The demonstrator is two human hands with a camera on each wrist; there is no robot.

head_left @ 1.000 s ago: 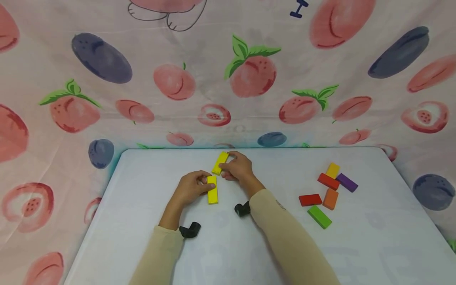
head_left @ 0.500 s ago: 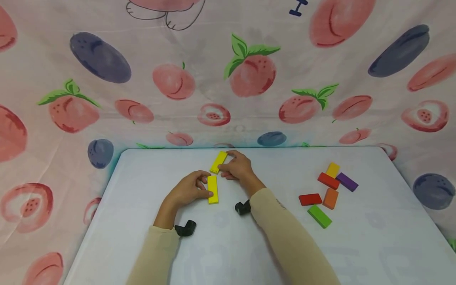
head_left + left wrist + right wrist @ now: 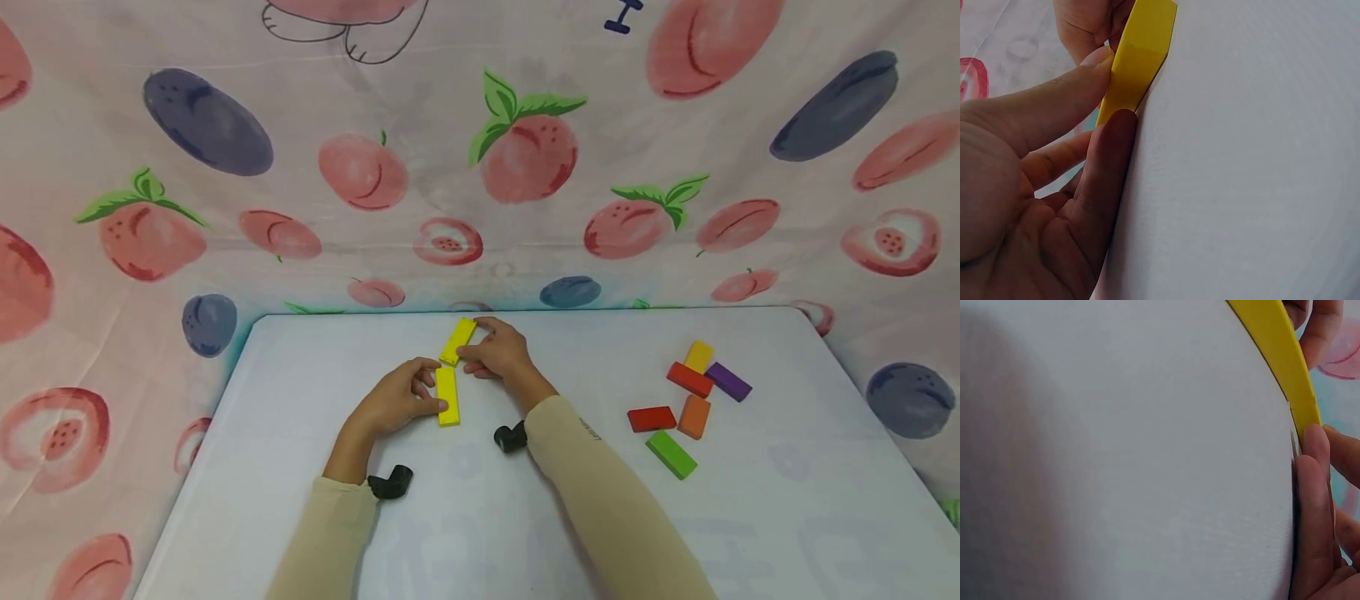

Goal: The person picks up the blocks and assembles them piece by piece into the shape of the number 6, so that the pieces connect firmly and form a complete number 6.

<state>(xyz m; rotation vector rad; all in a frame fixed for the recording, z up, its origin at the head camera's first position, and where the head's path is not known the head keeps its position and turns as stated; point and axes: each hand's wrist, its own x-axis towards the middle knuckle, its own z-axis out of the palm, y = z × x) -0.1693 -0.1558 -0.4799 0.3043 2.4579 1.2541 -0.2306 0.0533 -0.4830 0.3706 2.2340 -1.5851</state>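
Two yellow rectangular blocks lie end to end at the far middle of the white table. My left hand [image 3: 392, 400] grips the nearer yellow block [image 3: 447, 385], its thumb on the left long side and a fingertip at the far corner. The farther yellow block [image 3: 461, 337] leans to the right; my right hand [image 3: 501, 350] pinches it from the right, with the index finger by its far end and the thumb near its near end. The blocks' ends meet or nearly meet. Yellow block surface [image 3: 1144, 50] stands beside the thumb in the left wrist view.
On the right of the table [image 3: 810, 517] lie several loose blocks: a yellow-orange one [image 3: 699, 357], a purple one [image 3: 728, 382], two red ones, an orange one [image 3: 693, 417] and a green one [image 3: 671, 454]. A fruit-print cloth [image 3: 300, 183] hangs behind the far edge.
The farther yellow block has slid slightly left and toward the nearer one, narrowing the gap, with my right hand on it. My left thumb has shifted toward the nearer block's near end.
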